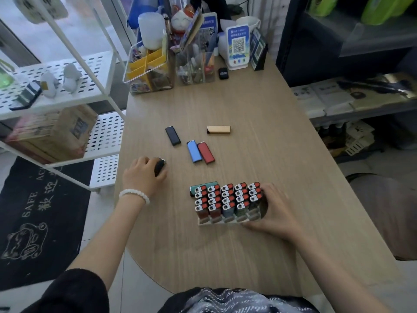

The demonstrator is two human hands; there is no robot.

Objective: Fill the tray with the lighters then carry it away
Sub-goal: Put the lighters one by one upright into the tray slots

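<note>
**One lighter in hand, four loose, a tray nearly full**

The person's left hand (144, 175) is curled around a black lighter (159, 167) near the left edge of the wooden table (259, 114), fingers closed on it with one end poking out past the knuckles. The right hand (274, 210) rests against the right side of the white tray (225, 221), fingers spread along its wall; I judge it is bracing the tray rather than lifting it.

The tray sits close to the person, packed with upright lighters in rows, their red-and-metal heads showing. The front row of slots looks empty, and a teal lighter (204, 185) lies sideways along the back left corner.

To do this step well, I would turn the held lighter head-up before it reaches the tray, keep the right hand pressing so the tray cannot slide, and lower the lighter straight into an open front slot without knocking its neighbours.

Farther out lie a second black lighter (172, 136), a blue lighter (194, 151) touching a red lighter (206, 152), and a tan lighter (218, 129) set apart.

The tabletop is smooth and mostly bare. At its far end stand clear organisers (149, 68) and a QR-code stand (237, 47). A white perforated rack (67, 86) stands to the left over a dark floor mat (40, 222).
</note>
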